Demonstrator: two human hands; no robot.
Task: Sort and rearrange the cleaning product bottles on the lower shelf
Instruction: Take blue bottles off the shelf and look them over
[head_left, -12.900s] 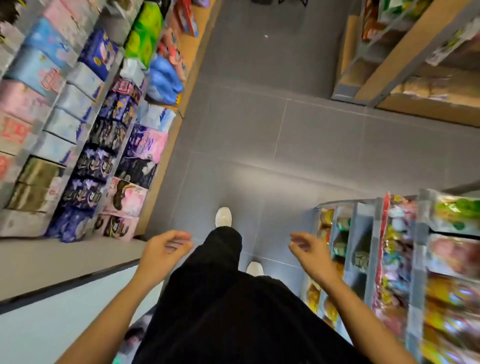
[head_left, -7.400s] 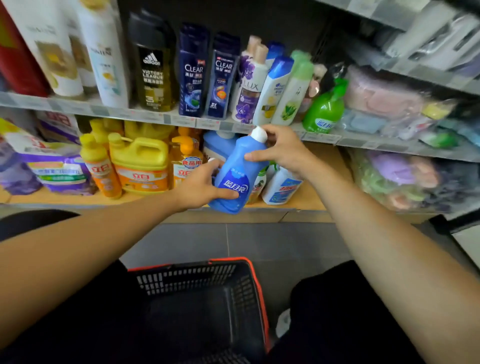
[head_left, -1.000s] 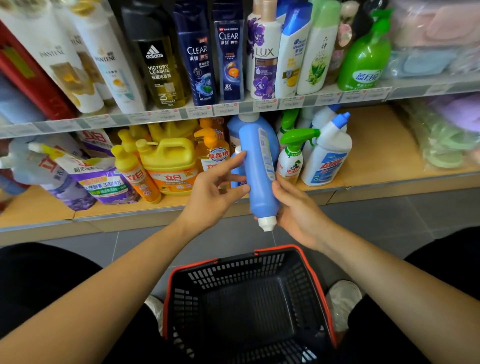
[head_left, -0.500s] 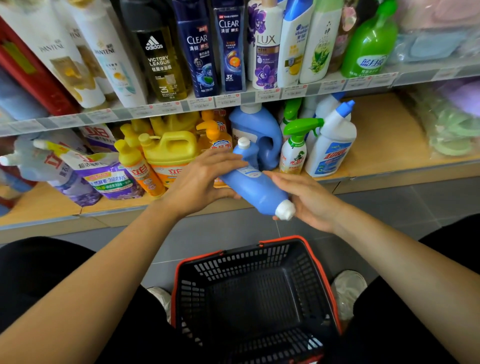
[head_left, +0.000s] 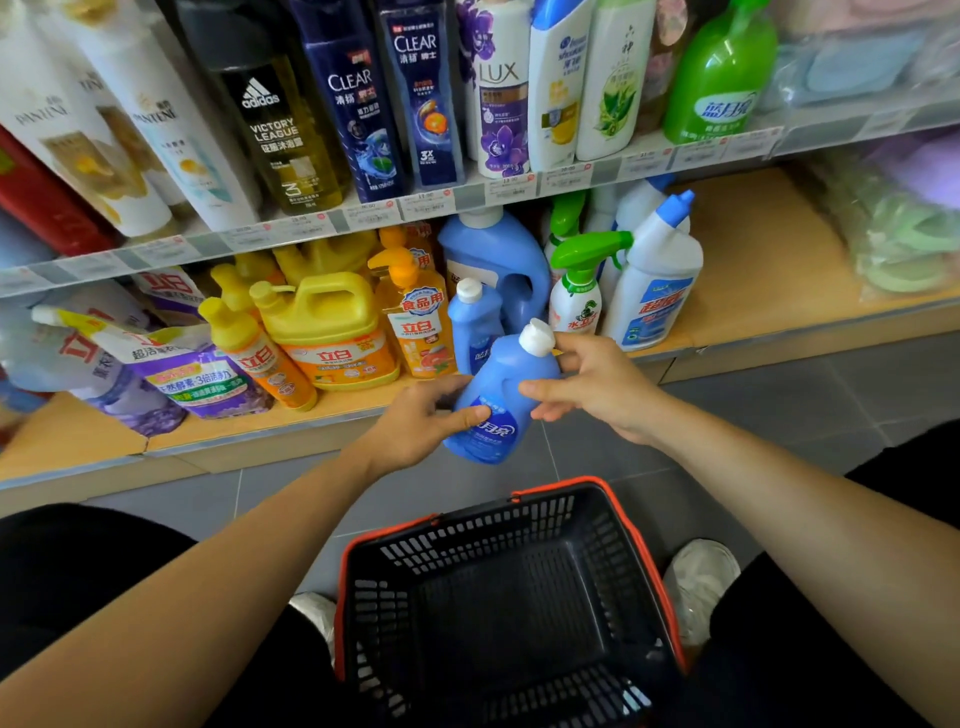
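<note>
I hold a blue bottle (head_left: 496, 400) with a white cap in front of the lower shelf (head_left: 753, 260), cap tilted up and to the right. My left hand (head_left: 415, 426) grips its lower body, thumb across the label. My right hand (head_left: 592, 387) holds its neck and shoulder just below the cap. On the shelf behind stand a second small blue bottle (head_left: 472, 327), a big blue jug (head_left: 498, 260), a green-trigger spray bottle (head_left: 576, 291) and a white bottle with a blue cap (head_left: 654, 280).
Yellow and orange detergent bottles (head_left: 327, 327) and purple refill pouches (head_left: 192, 374) fill the lower shelf's left. Shampoo bottles (head_left: 415, 104) line the upper shelf. A black basket with a red rim (head_left: 498, 597) sits on the grey floor between my knees.
The blue bottle has turned from upside down, through sideways, to cap up and right. My right hand went from the cap end to the neck; my left now grips the base.
</note>
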